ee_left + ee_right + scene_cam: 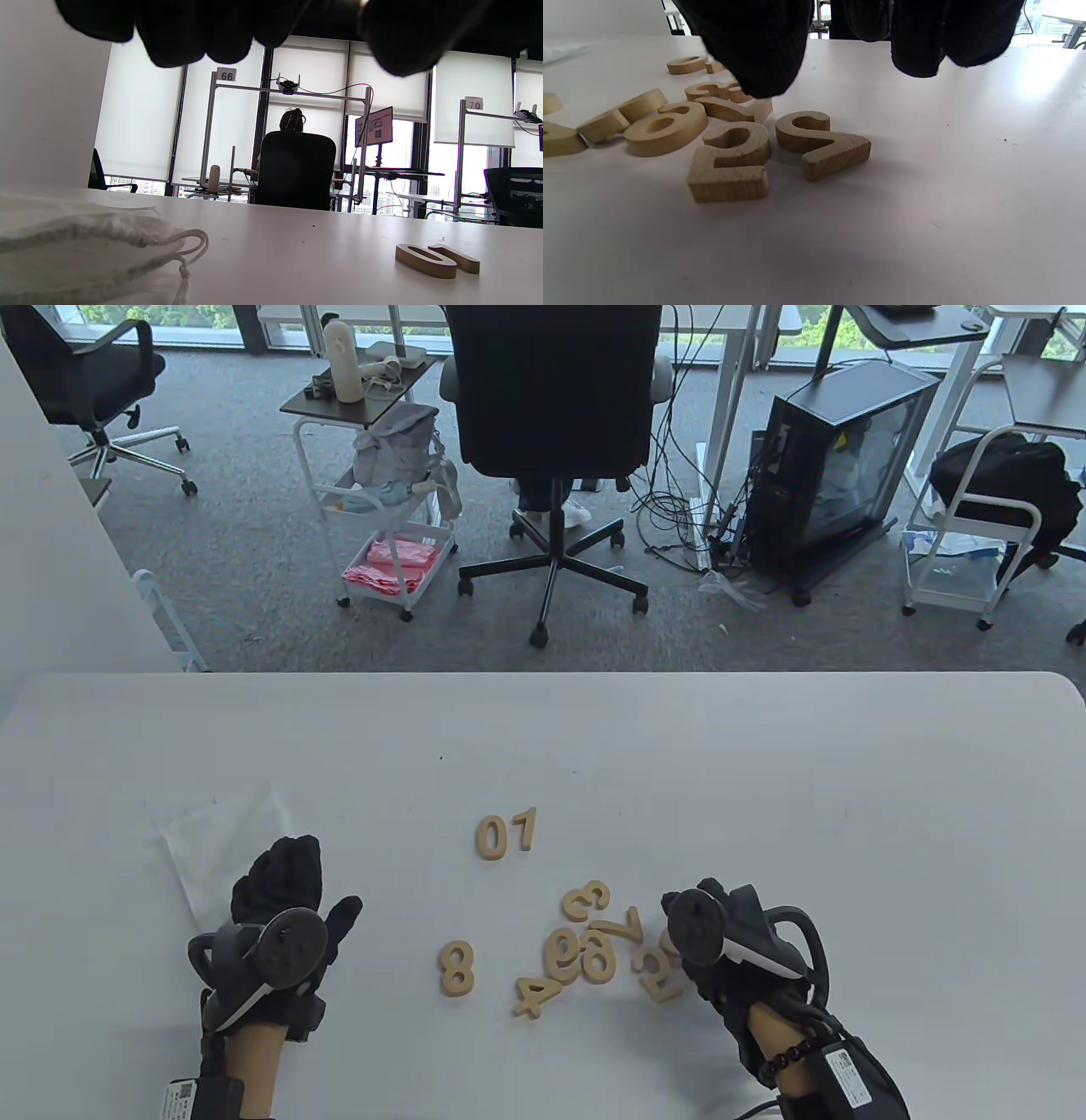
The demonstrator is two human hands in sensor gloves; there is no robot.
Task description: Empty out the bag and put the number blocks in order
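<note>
Bag (222, 848) looks emptied, lying flat far left on the desk (764, 780). Only 0 (491, 838) and 1 (523, 829) are lined up; the pile (594, 950) is still unsorted. Left hand (284, 916) and right hand (721, 937) hold nothing, fingers loosely apart.

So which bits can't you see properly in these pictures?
- Table view: the right hand covers part of the 2 block and the block beside it.
- Right wrist view: a dark fingertip hides part of the 7 block.
- Left wrist view: the bag is cut off at the left edge.
</note>
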